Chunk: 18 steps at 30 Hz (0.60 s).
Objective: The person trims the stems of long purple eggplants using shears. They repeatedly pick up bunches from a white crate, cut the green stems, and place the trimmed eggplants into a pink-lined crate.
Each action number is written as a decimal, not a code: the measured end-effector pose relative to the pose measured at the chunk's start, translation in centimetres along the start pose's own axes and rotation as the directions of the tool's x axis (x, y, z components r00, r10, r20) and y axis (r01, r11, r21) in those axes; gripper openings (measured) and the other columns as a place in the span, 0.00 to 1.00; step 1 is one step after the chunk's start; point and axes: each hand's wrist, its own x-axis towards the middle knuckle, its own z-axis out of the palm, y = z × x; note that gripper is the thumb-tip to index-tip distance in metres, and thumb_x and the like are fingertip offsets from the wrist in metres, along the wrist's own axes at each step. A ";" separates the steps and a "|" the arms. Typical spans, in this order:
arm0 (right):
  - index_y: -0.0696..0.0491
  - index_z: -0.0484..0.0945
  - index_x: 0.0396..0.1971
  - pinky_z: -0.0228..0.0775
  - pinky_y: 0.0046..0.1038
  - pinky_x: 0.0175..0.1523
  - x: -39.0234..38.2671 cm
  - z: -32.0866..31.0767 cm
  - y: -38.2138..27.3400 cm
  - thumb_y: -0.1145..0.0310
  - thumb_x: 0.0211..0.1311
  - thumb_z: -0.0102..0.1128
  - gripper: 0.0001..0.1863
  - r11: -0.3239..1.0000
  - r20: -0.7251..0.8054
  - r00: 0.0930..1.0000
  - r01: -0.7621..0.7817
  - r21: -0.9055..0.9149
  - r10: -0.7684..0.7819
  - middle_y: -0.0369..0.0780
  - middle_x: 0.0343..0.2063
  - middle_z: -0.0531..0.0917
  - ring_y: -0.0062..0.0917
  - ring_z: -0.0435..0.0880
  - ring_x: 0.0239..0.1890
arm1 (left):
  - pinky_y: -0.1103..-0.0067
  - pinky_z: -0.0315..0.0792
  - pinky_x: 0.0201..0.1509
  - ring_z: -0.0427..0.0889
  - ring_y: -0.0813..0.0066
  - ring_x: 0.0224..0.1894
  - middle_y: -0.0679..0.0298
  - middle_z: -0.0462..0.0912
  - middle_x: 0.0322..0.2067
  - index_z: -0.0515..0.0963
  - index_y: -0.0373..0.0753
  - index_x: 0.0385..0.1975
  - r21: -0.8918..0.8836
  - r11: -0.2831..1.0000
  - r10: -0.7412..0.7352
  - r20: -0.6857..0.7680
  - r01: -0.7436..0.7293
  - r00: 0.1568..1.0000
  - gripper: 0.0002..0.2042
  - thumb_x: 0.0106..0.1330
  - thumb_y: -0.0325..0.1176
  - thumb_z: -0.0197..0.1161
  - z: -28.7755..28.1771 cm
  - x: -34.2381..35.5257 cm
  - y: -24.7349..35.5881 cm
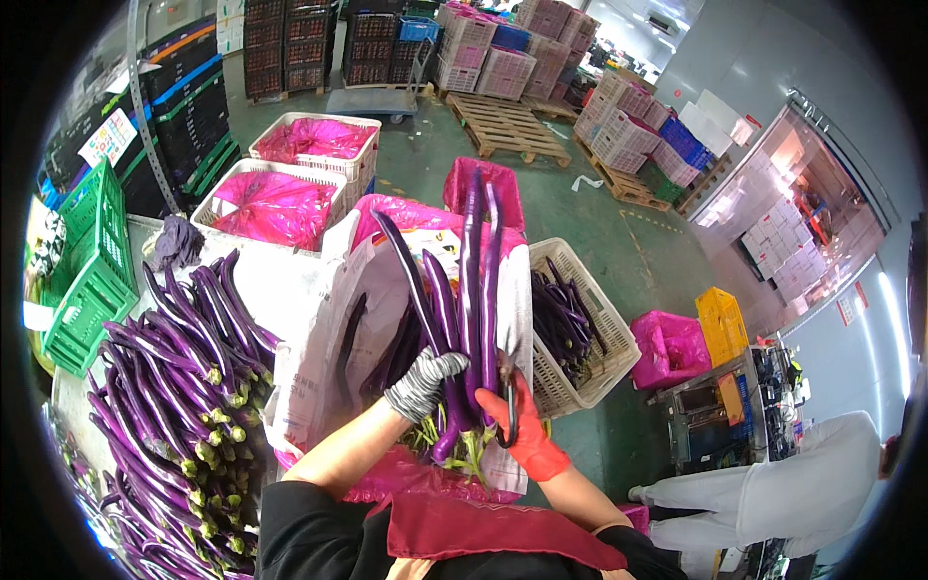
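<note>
My left hand (422, 385), in a grey striped glove, is closed around a bunch of long purple eggplants (471, 280). Their green stem ends point toward me and the tips point away. On the right of the bunch, my right hand (530, 435), in a red glove, is closed on dark-handled scissors (512, 411); its fingers rest against the eggplants. Beneath both hands stands a crate lined with white paper (314, 338) and pink plastic film (406, 474). More eggplants lie inside it, partly hidden by the bunch.
A large eggplant pile (184, 387) covers the table at left, near a green crate (97, 266) and a dark cloth (176, 242). A white crate of eggplants (619, 362) stands at right. Film-lined crates (333, 188) stand ahead. A person in white (764, 483) is at lower right.
</note>
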 end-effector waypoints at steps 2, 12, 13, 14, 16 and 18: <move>0.55 0.63 0.58 0.62 0.24 0.55 0.4 -0.3 0.6 0.71 0.51 0.67 0.33 0.898 0.004 0.989 0.138 -0.418 -0.150 0.36 0.49 0.73 0.22 0.71 0.49 | 0.73 0.71 0.51 0.78 0.67 0.42 0.62 0.78 0.40 0.69 0.36 0.51 -0.042 0.999 -0.013 0.015 0.014 1.000 0.25 0.51 0.34 0.66 -0.5 0.2 -0.9; 0.56 0.68 0.52 0.68 0.25 0.52 -0.4 -2.8 -0.4 0.71 0.52 0.62 0.25 0.981 0.096 0.977 -0.186 -0.053 0.191 0.37 0.43 0.78 0.20 0.77 0.44 | 0.73 0.70 0.55 0.78 0.66 0.46 0.59 0.79 0.43 0.69 0.35 0.52 -0.172 0.982 -0.057 0.110 0.075 0.992 0.28 0.48 0.32 0.68 -0.2 -1.1 -0.6; 0.58 0.69 0.52 0.69 0.28 0.53 0.2 -3.2 -0.5 0.71 0.52 0.61 0.25 0.980 0.235 0.953 -0.198 0.009 0.190 0.41 0.44 0.78 0.25 0.79 0.44 | 0.71 0.72 0.52 0.78 0.65 0.44 0.58 0.79 0.42 0.70 0.35 0.50 -0.177 0.981 -0.053 0.124 0.075 0.991 0.27 0.48 0.33 0.68 0.5 -1.3 0.0; 0.60 0.68 0.52 0.69 0.31 0.53 0.4 -3.4 -0.9 0.70 0.52 0.61 0.26 0.987 0.270 0.949 -0.163 -0.015 0.161 0.45 0.46 0.77 0.30 0.79 0.45 | 0.70 0.73 0.50 0.78 0.65 0.44 0.58 0.79 0.41 0.70 0.35 0.49 -0.178 0.981 -0.057 0.119 0.078 0.991 0.26 0.48 0.33 0.67 0.7 -1.2 0.3; 0.62 0.66 0.54 0.70 0.34 0.53 0.2 -2.1 -2.9 0.68 0.52 0.63 0.29 0.973 0.326 0.935 -0.192 0.131 0.141 0.48 0.47 0.76 0.33 0.79 0.45 | 0.68 0.74 0.47 0.79 0.65 0.42 0.57 0.79 0.40 0.70 0.35 0.48 -0.178 0.981 -0.062 0.100 0.079 0.993 0.25 0.49 0.34 0.67 0.6 -1.1 0.9; 0.61 0.64 0.56 0.68 0.33 0.54 0.5 -1.7 -3.8 0.67 0.53 0.62 0.31 0.968 0.415 0.898 -0.216 0.129 0.145 0.47 0.48 0.76 0.32 0.78 0.46 | 0.66 0.74 0.46 0.79 0.61 0.42 0.56 0.79 0.39 0.70 0.36 0.49 -0.248 0.966 -0.049 0.110 0.075 0.993 0.24 0.50 0.35 0.66 -0.8 -0.7 1.1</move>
